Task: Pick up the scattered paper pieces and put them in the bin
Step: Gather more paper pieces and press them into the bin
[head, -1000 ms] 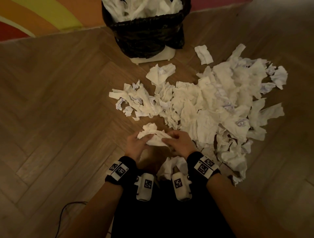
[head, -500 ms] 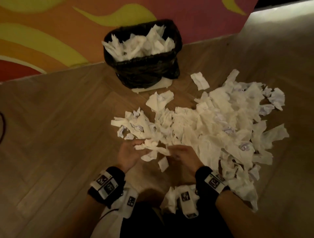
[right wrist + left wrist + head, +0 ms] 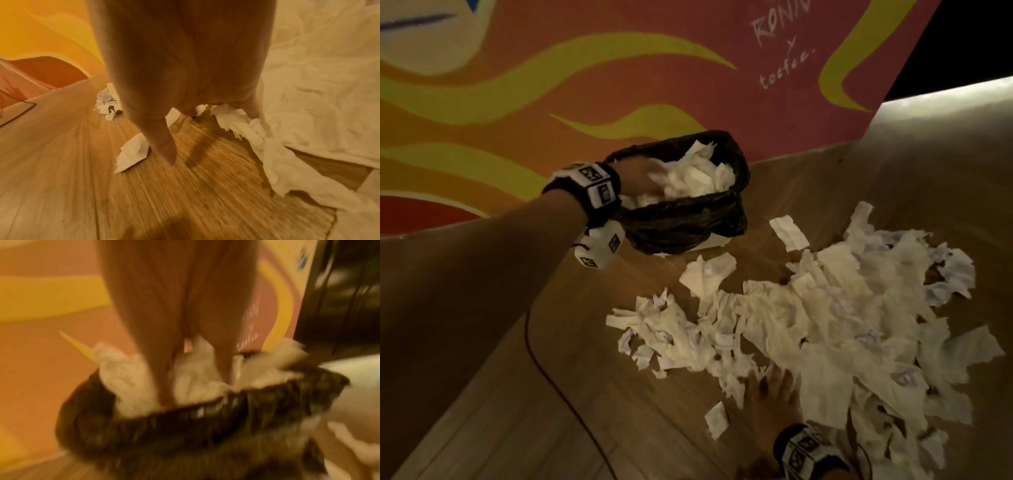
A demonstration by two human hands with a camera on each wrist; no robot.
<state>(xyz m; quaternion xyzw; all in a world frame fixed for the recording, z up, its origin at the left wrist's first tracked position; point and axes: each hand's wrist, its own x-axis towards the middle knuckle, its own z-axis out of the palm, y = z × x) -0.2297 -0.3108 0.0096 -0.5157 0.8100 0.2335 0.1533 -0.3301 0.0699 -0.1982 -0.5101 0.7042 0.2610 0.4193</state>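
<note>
Over at the bin (image 3: 681,219), already heaped to the rim, paper is being pushed down by the left hand (image 3: 643,176) with straight fingers (right hand (image 3: 774,387) spread flat by the floor pile (image 3: 825,325)), so pieces could easily get spilled back out.

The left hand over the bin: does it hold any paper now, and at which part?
It cannot be told. The left hand is at the mouth of the bin, its fingers among the paper there, but blur hides any grip.
</note>
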